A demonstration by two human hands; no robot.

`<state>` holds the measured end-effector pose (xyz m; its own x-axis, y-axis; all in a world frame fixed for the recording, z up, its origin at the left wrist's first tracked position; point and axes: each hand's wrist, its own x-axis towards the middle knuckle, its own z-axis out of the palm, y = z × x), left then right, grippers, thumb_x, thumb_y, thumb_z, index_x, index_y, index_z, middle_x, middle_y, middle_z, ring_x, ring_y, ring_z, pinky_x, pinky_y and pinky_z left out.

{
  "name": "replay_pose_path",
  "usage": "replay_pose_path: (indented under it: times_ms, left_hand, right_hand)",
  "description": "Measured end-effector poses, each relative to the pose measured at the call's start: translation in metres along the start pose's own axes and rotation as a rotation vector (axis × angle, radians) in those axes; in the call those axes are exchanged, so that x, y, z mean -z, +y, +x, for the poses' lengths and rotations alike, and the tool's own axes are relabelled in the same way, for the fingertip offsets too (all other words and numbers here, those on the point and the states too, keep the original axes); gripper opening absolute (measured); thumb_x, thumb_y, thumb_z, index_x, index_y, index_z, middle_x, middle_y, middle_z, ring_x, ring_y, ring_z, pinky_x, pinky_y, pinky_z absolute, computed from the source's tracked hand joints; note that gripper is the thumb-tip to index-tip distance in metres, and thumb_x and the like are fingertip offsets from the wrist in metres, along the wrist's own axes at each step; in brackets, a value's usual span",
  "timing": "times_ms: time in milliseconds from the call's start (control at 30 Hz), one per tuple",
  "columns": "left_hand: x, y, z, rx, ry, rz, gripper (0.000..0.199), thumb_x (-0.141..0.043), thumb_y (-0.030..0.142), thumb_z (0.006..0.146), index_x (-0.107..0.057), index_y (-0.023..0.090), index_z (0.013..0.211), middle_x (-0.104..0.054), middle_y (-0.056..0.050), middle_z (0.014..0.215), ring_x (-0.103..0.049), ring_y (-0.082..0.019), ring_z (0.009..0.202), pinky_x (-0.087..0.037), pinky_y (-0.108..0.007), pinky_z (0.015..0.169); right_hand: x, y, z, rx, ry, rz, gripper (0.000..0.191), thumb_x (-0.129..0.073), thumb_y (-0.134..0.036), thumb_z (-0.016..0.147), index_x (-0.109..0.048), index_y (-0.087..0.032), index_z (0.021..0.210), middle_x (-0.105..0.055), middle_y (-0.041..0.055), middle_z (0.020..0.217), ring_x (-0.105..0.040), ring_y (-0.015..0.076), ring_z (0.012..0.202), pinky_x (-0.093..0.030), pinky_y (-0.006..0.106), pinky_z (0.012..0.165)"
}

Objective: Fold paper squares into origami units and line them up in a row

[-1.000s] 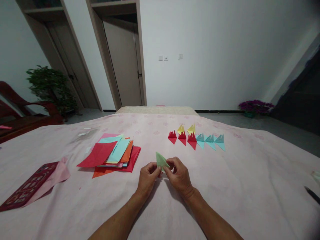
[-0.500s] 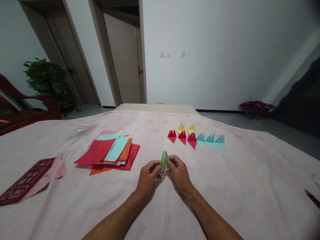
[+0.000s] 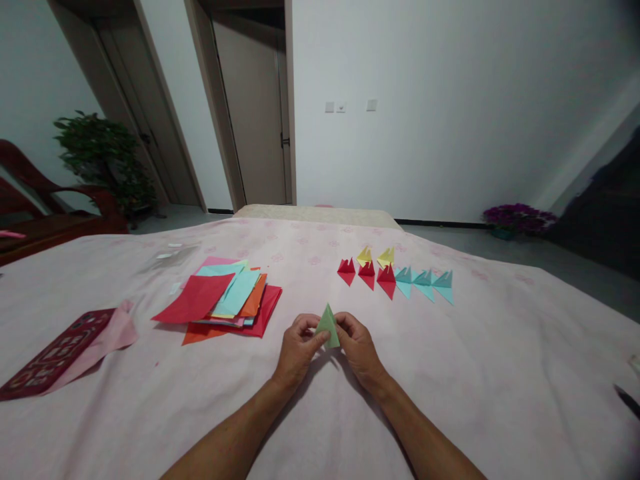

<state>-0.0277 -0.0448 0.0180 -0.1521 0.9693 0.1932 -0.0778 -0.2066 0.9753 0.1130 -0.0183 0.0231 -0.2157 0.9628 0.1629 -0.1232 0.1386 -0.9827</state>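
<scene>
A small piece of folded green paper (image 3: 330,335), pointed at the top, is held upright just above the cloth between both hands. My left hand (image 3: 299,347) pinches its left side, the thumb lying across the front face. On the other side my right hand (image 3: 361,348) grips the right edge, its fingertips partly hidden behind the paper. Beyond the hands, to the right, stand folded paper figures: red ones (image 3: 367,275), yellow ones (image 3: 386,256) and light blue ones (image 3: 424,283).
On the left lies a loose pile of coloured paper sheets (image 3: 200,298). Nearer the left edge is a dark red patterned packet (image 3: 60,350) with pink paper (image 3: 107,341) beside it. A dark pointed object (image 3: 627,400) lies at the far right of the pink tablecloth (image 3: 480,400).
The green paper has turned from a narrow edge-on view with parted layers to a flat triangular face. My left thumb now lies over its front. The view has shifted slightly.
</scene>
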Motion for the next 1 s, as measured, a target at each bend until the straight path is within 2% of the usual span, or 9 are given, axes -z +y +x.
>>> replay_pose_path:
  times_ms: [67,200,367,467,600,700,767,867,1000]
  left_hand:
    - [0.0,-0.001,0.001,0.003,-0.021,-0.075,0.016,-0.077,0.026,0.071,-0.069,0.016,0.08,-0.069,-0.005,0.095,-0.062,-0.018,0.089,-0.048,-0.028,0.081]
    - [-0.002,0.002,-0.001,0.082,-0.038,-0.155,0.024,-0.079,0.025,0.067,-0.063,0.016,0.082,-0.064,0.001,0.075,-0.059,-0.014,0.07,-0.047,-0.025,0.067]
    - [-0.003,0.006,-0.002,0.038,0.105,-0.102,0.026,-0.08,0.024,0.065,-0.056,0.016,0.073,-0.057,0.004,0.068,-0.053,-0.011,0.063,-0.044,-0.022,0.061]
    - [-0.002,0.006,-0.001,0.015,0.17,-0.056,0.027,-0.079,0.023,0.065,-0.055,0.017,0.077,-0.054,0.006,0.066,-0.051,-0.009,0.06,-0.041,-0.02,0.057]
    - [-0.002,0.003,-0.002,0.048,0.115,-0.082,0.035,-0.078,0.026,0.068,-0.062,0.016,0.097,-0.058,0.005,0.065,-0.053,-0.01,0.058,-0.041,-0.02,0.056]
    - [-0.002,0.003,-0.003,0.074,0.069,-0.055,0.025,-0.075,0.034,0.072,-0.069,0.013,0.083,-0.062,0.0,0.066,-0.052,-0.011,0.059,-0.04,-0.021,0.056]
    - [-0.002,0.006,-0.004,0.087,0.06,-0.023,0.026,-0.073,0.038,0.075,-0.07,0.012,0.075,-0.061,0.0,0.064,-0.05,-0.011,0.058,-0.04,-0.022,0.055]
    - [-0.001,0.01,-0.004,0.082,0.045,0.023,0.028,-0.07,0.041,0.077,-0.071,0.013,0.075,-0.059,0.0,0.062,-0.048,-0.011,0.057,-0.038,-0.022,0.055]
    - [0.0,0.011,-0.005,0.076,-0.058,0.105,0.031,-0.069,0.044,0.078,-0.072,0.014,0.076,-0.061,0.0,0.064,-0.049,-0.013,0.059,-0.038,-0.023,0.056]
  right_hand:
    - [-0.001,0.001,0.0,-0.001,-0.011,0.008,0.028,-0.072,-0.045,0.077,-0.063,-0.018,0.077,-0.059,-0.0009,0.073,-0.049,0.0133,0.066,-0.04,0.025,0.06]
    - [0.0,0.002,-0.002,0.0,-0.002,-0.008,0.029,-0.074,-0.045,0.075,-0.065,-0.017,0.076,-0.06,-0.0002,0.072,-0.051,0.0136,0.067,-0.04,0.025,0.061]
    - [0.006,0.0,-0.006,0.021,-0.058,-0.02,0.031,-0.064,-0.048,0.084,-0.069,-0.017,0.087,-0.063,0.0015,0.075,-0.053,0.0139,0.065,-0.043,0.026,0.061]
    - [0.005,-0.001,-0.006,0.054,-0.057,-0.022,0.028,-0.069,-0.045,0.081,-0.07,-0.018,0.088,-0.067,0.0031,0.081,-0.058,0.0161,0.071,-0.046,0.027,0.067]
    - [0.002,0.0,-0.005,0.063,0.032,-0.072,0.022,-0.073,-0.038,0.076,-0.07,-0.017,0.078,-0.067,0.003,0.074,-0.059,0.0169,0.07,-0.046,0.028,0.068]
    - [0.003,0.002,-0.005,0.044,0.04,-0.071,0.02,-0.072,-0.036,0.075,-0.069,-0.016,0.074,-0.065,0.0021,0.068,-0.057,0.0158,0.065,-0.045,0.027,0.062]
    - [0.003,0.002,-0.005,0.039,0.041,-0.056,0.02,-0.072,-0.036,0.074,-0.067,-0.016,0.072,-0.063,0.001,0.065,-0.055,0.0149,0.062,-0.044,0.027,0.06]
    - [0.002,0.001,-0.004,0.045,0.077,-0.032,0.021,-0.073,-0.037,0.073,-0.068,-0.017,0.074,-0.064,0.0009,0.068,-0.055,0.0146,0.064,-0.044,0.027,0.061]
    - [0.001,-0.002,-0.002,0.021,0.119,-0.001,0.022,-0.075,-0.037,0.071,-0.068,-0.017,0.074,-0.063,-0.0002,0.068,-0.053,0.0131,0.062,-0.043,0.026,0.061]
